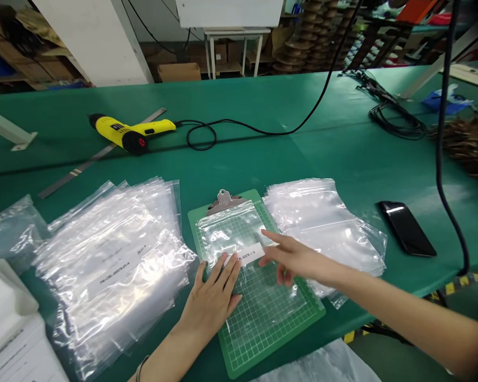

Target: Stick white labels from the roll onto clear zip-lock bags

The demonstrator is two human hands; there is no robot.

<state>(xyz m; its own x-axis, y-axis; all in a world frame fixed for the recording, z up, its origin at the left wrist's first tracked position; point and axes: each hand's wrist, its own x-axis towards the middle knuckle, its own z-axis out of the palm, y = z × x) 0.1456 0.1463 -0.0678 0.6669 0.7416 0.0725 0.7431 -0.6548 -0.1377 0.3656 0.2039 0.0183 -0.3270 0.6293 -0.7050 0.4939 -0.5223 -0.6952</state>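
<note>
Left grip: palm down, fingers spread, pressed flat on 1 clear zip bag, which lies on a green gridded clipboard. Nothing is pinched. A bracelet circles the left wrist. Right grip: reaching in from the right, fingers loosely parted, not pinching, the foremost finger extended just beside a white printed label on the bag. Contact with the plastic cannot be told from this view. A steel clip sits at the far edge of the clipboard; whether it holds the bag is unclear.

State as it lies: 1 bag with its label is on the clipboard. The left stack of bags shows printed labels through the plastic. The right stack of bags shows none from here.

Farther out on the green-covered counter: a black smartphone to the right of the right stack, and a yellow corded glue gun lying across a steel ruler on the far side.
</note>
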